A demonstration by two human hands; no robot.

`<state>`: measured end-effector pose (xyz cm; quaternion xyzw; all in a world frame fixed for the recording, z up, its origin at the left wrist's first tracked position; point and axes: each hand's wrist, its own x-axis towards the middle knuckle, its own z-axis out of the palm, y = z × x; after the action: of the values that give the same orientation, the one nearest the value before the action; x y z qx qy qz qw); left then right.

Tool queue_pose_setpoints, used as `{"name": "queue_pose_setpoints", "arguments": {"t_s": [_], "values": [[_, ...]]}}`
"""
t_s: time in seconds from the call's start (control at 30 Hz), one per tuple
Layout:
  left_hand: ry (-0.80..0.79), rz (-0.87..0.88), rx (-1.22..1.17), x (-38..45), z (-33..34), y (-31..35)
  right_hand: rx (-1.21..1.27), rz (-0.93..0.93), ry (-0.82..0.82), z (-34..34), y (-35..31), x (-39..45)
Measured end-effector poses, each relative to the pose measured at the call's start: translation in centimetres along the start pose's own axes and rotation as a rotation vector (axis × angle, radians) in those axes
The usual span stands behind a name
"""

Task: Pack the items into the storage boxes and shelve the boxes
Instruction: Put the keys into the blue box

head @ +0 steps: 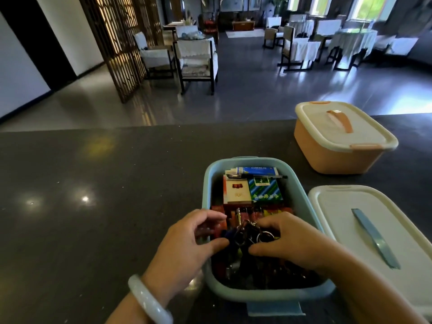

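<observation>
A light blue storage box (pixel 207 183) stands open on the dark counter in front of me. Inside lie a white and red carton (pixel 236 192), a blue and green packet (pixel 265 190), a blue and white tube (pixel 256 170), a black pen (pixel 261 176) and a bunch of keys with metal rings (pixel 247 235). Both hands reach into the box. My left hand (pixel 187 249) has curled fingers over the box's left side beside the keys. My right hand (pixel 287 242) pinches the key bunch. The box's white lid with a blue handle (pixel 364 228) lies to the right.
A closed orange storage box with a white lid (pixel 339 136) stands at the back right of the counter (pixel 93 195). Beyond the counter's far edge is a room with chairs and covered tables.
</observation>
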<state>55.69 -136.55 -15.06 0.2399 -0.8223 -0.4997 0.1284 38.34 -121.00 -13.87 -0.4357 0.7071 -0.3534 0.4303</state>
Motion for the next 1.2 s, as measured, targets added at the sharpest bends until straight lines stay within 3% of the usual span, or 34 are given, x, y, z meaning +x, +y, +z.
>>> {"name": "queue_pose_setpoints", "arguments": {"t_s": [0.1,0.2,0.37,0.7,0.83,0.97,1.2], "values": [[0.121,0.053,0.152,0.0,0.1,-1.0,0.020,0.047,-0.058,0.3,0.1,0.2],[0.180,-0.015,0.092,0.1,0.6,-2.0,-0.060,0.040,-0.046,1.1,0.3,0.9],[0.158,-0.145,-0.145,0.2,1.5,-2.8,-0.123,0.064,0.001,2.4,1.2,2.0],[0.145,-0.136,-0.326,0.1,1.5,-3.2,-0.165,0.011,0.060,1.7,2.3,1.4],[0.142,-0.136,-0.380,0.1,1.6,-3.4,-0.292,-0.066,0.120,0.3,2.5,0.9],[0.154,-0.164,-0.424,0.0,1.9,-3.6,-0.341,-0.065,0.023,0.7,2.9,1.3],[0.160,-0.170,-0.455,-0.1,2.0,-3.6,-0.482,-0.117,-0.002,1.3,3.7,1.7]]}}
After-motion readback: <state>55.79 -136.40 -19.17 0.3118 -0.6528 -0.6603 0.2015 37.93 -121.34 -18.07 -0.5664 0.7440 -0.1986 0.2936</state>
